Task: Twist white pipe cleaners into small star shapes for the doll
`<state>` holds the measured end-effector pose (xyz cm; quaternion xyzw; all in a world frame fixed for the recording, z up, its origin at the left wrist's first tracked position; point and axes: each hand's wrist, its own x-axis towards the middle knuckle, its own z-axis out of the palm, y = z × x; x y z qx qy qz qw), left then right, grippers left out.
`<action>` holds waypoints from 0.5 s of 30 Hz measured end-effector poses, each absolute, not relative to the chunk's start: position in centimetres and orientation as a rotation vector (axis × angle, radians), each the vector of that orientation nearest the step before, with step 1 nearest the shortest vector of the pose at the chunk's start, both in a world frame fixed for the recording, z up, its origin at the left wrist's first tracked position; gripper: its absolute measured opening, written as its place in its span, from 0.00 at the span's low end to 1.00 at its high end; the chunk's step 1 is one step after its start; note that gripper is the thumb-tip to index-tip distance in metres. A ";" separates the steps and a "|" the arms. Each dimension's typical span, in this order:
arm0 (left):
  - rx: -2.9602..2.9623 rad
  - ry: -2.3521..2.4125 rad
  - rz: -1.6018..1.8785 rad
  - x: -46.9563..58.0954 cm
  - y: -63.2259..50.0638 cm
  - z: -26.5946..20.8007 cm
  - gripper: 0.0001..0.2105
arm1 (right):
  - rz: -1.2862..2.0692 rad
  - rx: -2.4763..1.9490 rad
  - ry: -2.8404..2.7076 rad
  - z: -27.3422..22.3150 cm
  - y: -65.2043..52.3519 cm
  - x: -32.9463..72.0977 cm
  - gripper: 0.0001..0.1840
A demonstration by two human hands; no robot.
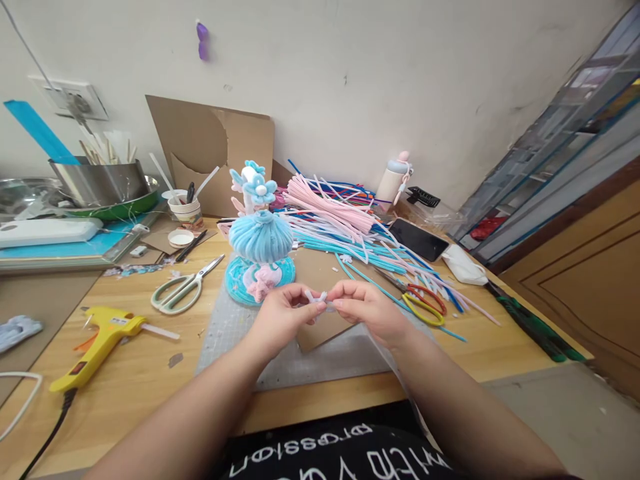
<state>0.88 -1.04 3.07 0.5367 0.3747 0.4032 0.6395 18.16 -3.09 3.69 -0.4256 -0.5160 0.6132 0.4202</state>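
Between my two hands is a short white pipe cleaner [316,297], bent at its middle. My left hand [290,310] pinches one side of it with thumb and forefinger. The fingertips of my right hand [367,307] are closed on its other side. Just beyond my left hand stands a fluffy blue and pink pipe-cleaner figure [263,237], with a blue flower on top and a round blue base. Under my hands lie a brown cardboard piece [320,333] and a grey cutting mat [230,353].
A heap of pink, white and blue pipe cleaners [330,210] lies at the back. Red-and-yellow scissors [425,303] are right of my hands, white-handled scissors [183,290] and a yellow glue gun [100,340] left. Farther off are a phone [419,239], a bottle [394,181] and green-handled pliers [535,323].
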 end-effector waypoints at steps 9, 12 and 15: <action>0.737 0.655 0.846 0.7 -0.8 3.0 0.10 | 1.503 -0.962 -1.341 3.8 -3.0 18.4 0.09; 0.667 0.598 0.880 0.8 -0.8 2.8 0.10 | 1.372 -0.948 -1.377 3.5 -3.3 17.6 0.10; 0.651 0.572 0.935 0.9 -1.0 2.7 0.10 | 1.218 -0.956 -1.287 2.7 -3.7 16.4 0.10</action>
